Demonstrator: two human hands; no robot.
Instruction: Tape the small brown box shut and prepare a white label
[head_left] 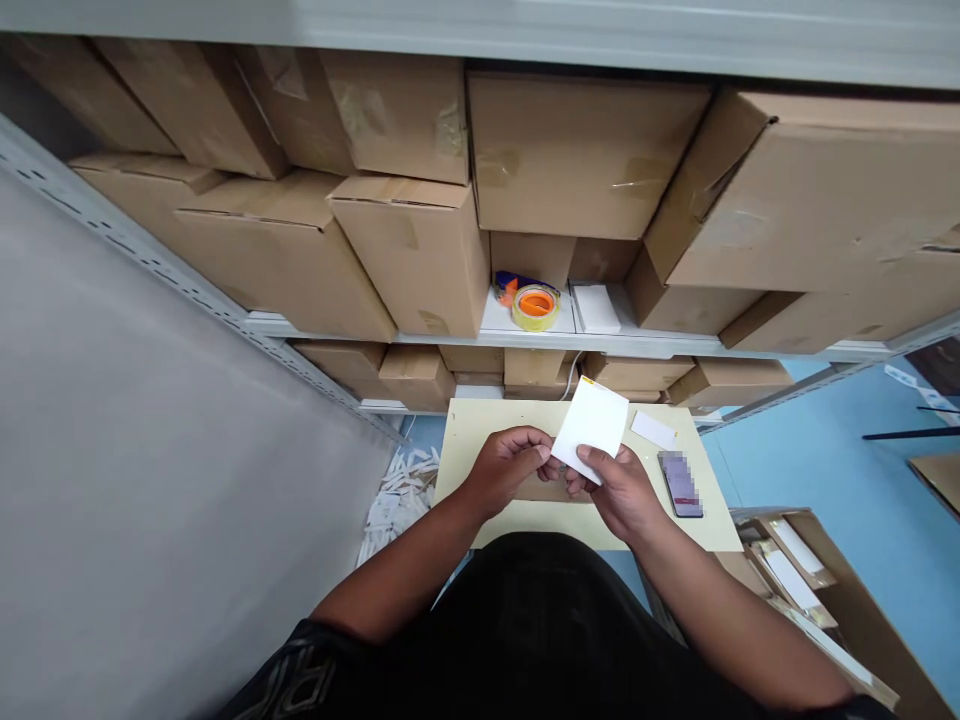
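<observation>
A white card (592, 425) with a small orange-yellow mark at its top edge is held tilted above the cream table (487, 425). My right hand (619, 490) grips its lower part, thumb across the front and fingers behind. At the card's lower left corner, my left hand (514, 468) is closed in a pinch, thumb and forefinger together on the edge. A brown cardboard piece (541, 490) lies under the hands, partly hidden by them. To the right on the table are a small white slip (654, 430) and a phone (681, 484).
Shelves ahead hold several cardboard boxes (409, 245), a tape roll (535, 307) and a white stack (596, 308). White paper strips (397, 500) pile on the floor at left, beside a grey wall (165, 430). An open carton (862, 600) with white-topped contents stands at lower right.
</observation>
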